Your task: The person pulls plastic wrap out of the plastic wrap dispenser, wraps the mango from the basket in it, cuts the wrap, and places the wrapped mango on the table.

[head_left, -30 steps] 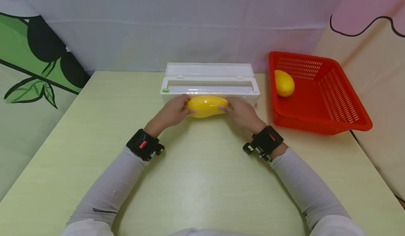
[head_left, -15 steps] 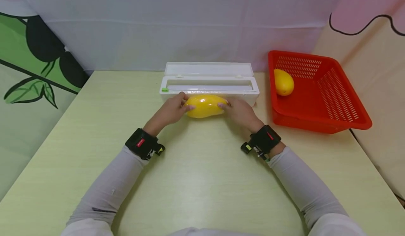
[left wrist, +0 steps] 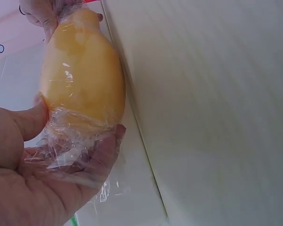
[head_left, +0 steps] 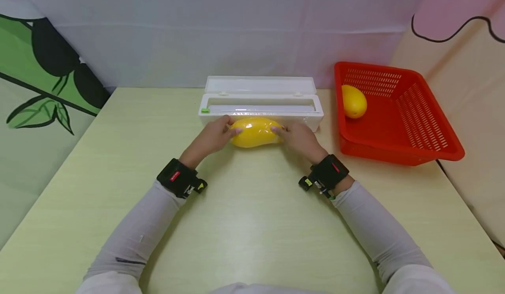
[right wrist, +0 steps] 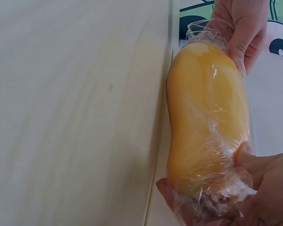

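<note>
Shifted slightly leftward: right hand [head_left: 300, 138] and film-wrapped yellow fruit [head_left: 255, 132] — situated just in front of white box [head_left: 260, 97]. Left hand [head_left: 215, 132] and right hand each grip one end. Handling, by judgement: light, firm, slick in wrap — best held at both ends, over gathered film [left wrist: 68, 123].

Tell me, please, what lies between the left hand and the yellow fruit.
Crumpled plastic wrap lies between the left hand and the fruit, in the left wrist view.

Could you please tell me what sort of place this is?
Probably a small staged tabletop workspace, perhaps for wrapping: a pale table, a creased backdrop and an open white film dispenser suggest it.
</note>
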Tool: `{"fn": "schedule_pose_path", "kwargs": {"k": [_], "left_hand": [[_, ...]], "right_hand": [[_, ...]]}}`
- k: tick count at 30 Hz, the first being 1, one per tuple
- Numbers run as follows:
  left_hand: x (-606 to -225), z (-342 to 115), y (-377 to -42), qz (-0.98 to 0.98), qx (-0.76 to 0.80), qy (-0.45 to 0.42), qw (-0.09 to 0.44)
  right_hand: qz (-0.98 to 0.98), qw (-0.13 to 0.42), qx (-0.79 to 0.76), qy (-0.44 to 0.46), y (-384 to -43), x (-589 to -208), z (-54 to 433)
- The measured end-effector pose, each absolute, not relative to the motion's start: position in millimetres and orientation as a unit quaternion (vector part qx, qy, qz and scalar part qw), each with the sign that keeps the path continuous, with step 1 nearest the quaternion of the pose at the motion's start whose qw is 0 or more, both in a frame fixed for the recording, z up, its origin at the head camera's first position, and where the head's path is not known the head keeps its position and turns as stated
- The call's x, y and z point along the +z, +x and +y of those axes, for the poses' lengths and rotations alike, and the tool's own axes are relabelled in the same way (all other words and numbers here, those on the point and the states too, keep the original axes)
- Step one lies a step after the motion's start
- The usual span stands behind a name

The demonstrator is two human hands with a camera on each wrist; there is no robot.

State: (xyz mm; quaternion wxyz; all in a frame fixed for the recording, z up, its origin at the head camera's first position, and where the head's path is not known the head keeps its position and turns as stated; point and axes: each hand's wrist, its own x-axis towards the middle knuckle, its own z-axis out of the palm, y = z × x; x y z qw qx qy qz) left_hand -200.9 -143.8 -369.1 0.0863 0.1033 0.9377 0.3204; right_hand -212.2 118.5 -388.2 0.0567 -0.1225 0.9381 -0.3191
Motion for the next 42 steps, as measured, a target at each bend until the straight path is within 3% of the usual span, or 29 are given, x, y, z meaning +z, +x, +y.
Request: {"fn": "schedule_pose_path", "kwargs": {"k": [27, 42], "left_hand": [[-367.6, -137.8, -202.3, 0.948, 0.285, 0.079, 0.116], [-369.7, -134.7, -200.7, 0.941, 0.313, 0.063, 0.108]], "right_hand": [[0.96, 0.075, -0.251, -0.1, -214.4, -385.4, 112.9], [0.937, 0.078, -0.323, -0.112, -218.1, -389.5, 117.2]]}}
